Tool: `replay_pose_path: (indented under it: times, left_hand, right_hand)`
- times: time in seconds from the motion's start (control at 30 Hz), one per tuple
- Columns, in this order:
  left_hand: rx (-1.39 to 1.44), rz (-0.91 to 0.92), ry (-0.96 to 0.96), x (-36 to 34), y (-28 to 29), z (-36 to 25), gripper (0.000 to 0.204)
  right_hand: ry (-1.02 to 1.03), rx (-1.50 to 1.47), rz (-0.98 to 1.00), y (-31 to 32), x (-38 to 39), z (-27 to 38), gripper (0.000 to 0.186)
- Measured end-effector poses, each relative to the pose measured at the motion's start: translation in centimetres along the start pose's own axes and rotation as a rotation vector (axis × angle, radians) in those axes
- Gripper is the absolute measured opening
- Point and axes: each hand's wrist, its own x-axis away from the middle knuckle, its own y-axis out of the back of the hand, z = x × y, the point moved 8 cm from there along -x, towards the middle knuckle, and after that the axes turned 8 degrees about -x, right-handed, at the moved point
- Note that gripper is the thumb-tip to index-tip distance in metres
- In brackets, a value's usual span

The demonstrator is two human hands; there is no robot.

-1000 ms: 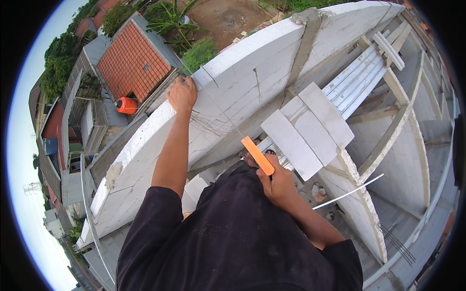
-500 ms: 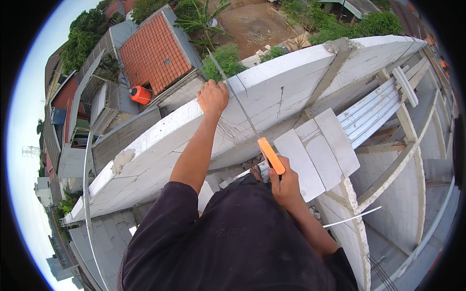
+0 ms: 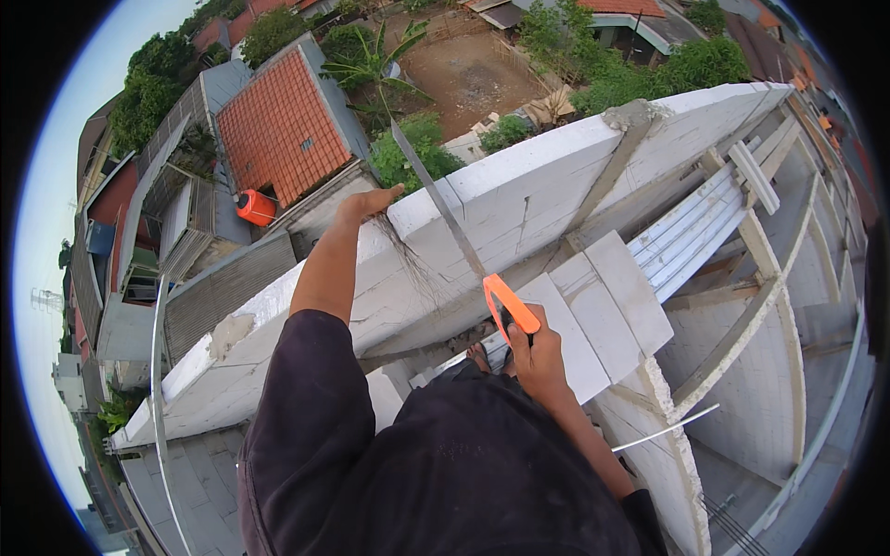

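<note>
My right hand (image 3: 540, 357) is closed around the orange handle (image 3: 509, 309) of a hand saw. Its long grey blade (image 3: 436, 190) slants up and away, crossing the top edge of a white block wall (image 3: 519, 153) just left of a thin cut in it. At the wall top, left of the blade, my left hand (image 3: 369, 201) looks closed over a bunch of thin dark strands (image 3: 408, 252), which hang down the near wall face. Its fingers are partly hidden.
Light grey blocks (image 3: 607, 292) lie right of my right hand, beside corrugated metal sheets (image 3: 695, 227). Concrete beams and wall tops (image 3: 742, 343) frame openings at right. Beyond the wall, far below, are a tiled roof (image 3: 278, 120), an orange tank (image 3: 256, 208) and bare ground.
My left hand has shifted left along the wall top, away from the blade, and turned, the strands moving with it. The saw stays in my right hand. The view has shifted slightly.
</note>
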Motion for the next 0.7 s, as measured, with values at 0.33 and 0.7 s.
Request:
replay_pose_path:
  times: [0.33,0.7]
  left_hand:
    - [-0.068,-0.530,-0.472,8.6,2.8,-5.7,0.102]
    - [-0.377,-0.822,-0.374,11.6,-3.9,-4.7,0.119]
  right_hand:
    - [0.053,0.059,-0.047,-0.7,0.6,-1.8,0.037]
    - [0.080,0.149,0.025,1.0,6.1,0.1,0.033]
